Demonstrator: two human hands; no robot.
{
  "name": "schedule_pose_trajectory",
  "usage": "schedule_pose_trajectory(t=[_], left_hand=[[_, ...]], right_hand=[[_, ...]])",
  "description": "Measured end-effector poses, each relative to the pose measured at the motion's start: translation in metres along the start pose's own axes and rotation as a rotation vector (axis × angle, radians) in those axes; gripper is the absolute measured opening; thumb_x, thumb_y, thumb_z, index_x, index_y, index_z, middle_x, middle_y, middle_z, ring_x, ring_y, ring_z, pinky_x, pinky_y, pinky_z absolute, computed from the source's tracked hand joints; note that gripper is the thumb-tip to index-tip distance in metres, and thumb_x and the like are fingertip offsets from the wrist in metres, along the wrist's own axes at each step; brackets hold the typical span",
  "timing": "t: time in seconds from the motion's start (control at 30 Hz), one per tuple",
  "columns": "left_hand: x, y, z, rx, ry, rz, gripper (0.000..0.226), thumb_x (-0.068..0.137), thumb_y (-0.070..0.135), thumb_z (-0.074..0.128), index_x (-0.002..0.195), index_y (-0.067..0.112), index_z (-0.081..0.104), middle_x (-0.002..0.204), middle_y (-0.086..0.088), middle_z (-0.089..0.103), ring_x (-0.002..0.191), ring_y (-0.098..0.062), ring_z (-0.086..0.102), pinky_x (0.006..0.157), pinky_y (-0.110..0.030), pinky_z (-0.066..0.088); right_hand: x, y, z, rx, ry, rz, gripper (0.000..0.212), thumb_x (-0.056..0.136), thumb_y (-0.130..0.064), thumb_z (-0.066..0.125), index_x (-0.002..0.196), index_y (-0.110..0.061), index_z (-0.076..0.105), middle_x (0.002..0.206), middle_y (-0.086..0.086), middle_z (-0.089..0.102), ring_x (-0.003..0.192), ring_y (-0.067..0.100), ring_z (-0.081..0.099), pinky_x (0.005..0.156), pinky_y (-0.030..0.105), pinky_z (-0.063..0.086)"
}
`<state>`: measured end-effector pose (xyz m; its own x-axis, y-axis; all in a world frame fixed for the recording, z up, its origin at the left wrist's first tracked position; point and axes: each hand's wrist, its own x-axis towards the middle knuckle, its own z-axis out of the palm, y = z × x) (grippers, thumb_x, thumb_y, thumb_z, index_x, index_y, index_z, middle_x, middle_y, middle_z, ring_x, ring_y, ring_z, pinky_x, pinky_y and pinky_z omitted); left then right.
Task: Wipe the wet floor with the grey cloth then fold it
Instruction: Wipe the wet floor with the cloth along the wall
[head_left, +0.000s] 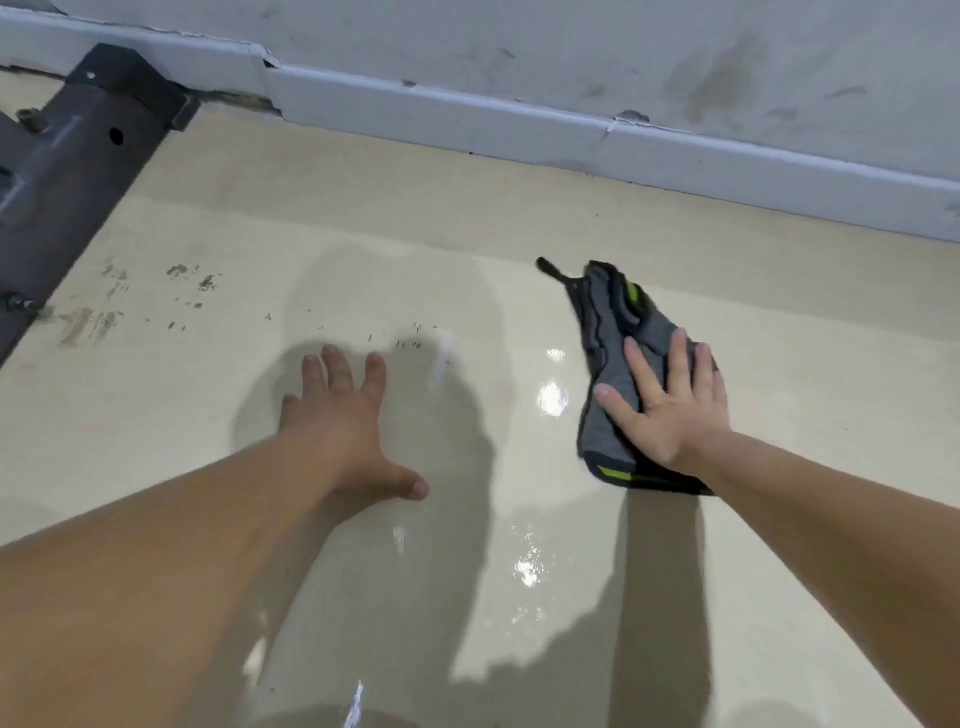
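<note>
The grey cloth (613, 332), bunched and edged with dark trim and yellow-green patches, lies on the cream floor (218, 234) right of centre. My right hand (670, 405) presses flat on its near half with fingers spread and straight. My left hand (343, 421) rests flat on the bare floor to the left, fingers spread, holding nothing. Wet shiny patches (550, 400) glisten between the two hands and nearer to me.
A white skirting board (467, 119) and scuffed wall run across the back. A dark metal frame (67, 171) lies on the floor at the far left. Dirty smudges (192, 286) mark the floor in front of it.
</note>
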<state>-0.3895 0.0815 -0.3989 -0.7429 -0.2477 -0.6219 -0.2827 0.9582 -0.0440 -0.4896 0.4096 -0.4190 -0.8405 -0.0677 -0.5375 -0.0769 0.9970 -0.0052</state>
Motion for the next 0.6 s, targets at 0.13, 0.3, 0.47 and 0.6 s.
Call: schedule_pose_trajectory(t=[0.13,0.3,0.47,0.6], left_hand=[[-0.008,0.003,0.000,-0.008,-0.001,-0.027,0.167,0.036,0.093,0.071,0.155,0.031,-0.028,0.165,-0.014,-0.030,0.154,-0.034,-0.023,0.121,-0.057,0.022],[-0.010,0.013,-0.004,0.092,0.071,-0.004,0.170,0.031,0.095,0.069,0.157,0.028,-0.022,0.165,-0.021,-0.025,0.154,-0.035,-0.022,0.124,-0.055,0.014],[-0.032,0.020,0.013,0.028,0.216,-0.011,0.141,0.056,0.080,0.076,0.159,0.022,-0.002,0.168,-0.020,-0.009,0.155,-0.039,-0.003,0.123,-0.055,0.017],[-0.050,0.015,0.050,-0.068,0.252,0.073,0.080,0.085,0.039,0.056,0.153,0.015,0.019,0.166,-0.019,-0.001,0.150,-0.041,0.012,0.120,-0.051,0.025]], right_hand=[[-0.059,0.026,0.043,0.102,0.019,0.206,0.085,0.085,-0.085,-0.001,0.156,-0.043,-0.024,0.163,0.011,-0.037,0.150,0.040,-0.030,0.123,0.051,-0.014],[-0.121,-0.027,0.089,0.138,0.029,0.158,0.084,0.089,-0.079,0.000,0.152,-0.036,-0.034,0.155,0.019,-0.046,0.144,0.047,-0.038,0.120,0.057,-0.017],[-0.177,-0.092,0.131,0.062,0.050,-0.256,0.079,0.095,-0.076,0.018,0.161,-0.034,0.008,0.167,0.026,-0.012,0.151,0.052,-0.016,0.122,0.065,-0.001],[-0.164,-0.077,0.118,-0.125,0.022,-0.595,0.075,0.091,-0.084,0.017,0.158,-0.051,0.004,0.166,0.010,-0.029,0.149,0.037,-0.035,0.123,0.059,-0.010]])
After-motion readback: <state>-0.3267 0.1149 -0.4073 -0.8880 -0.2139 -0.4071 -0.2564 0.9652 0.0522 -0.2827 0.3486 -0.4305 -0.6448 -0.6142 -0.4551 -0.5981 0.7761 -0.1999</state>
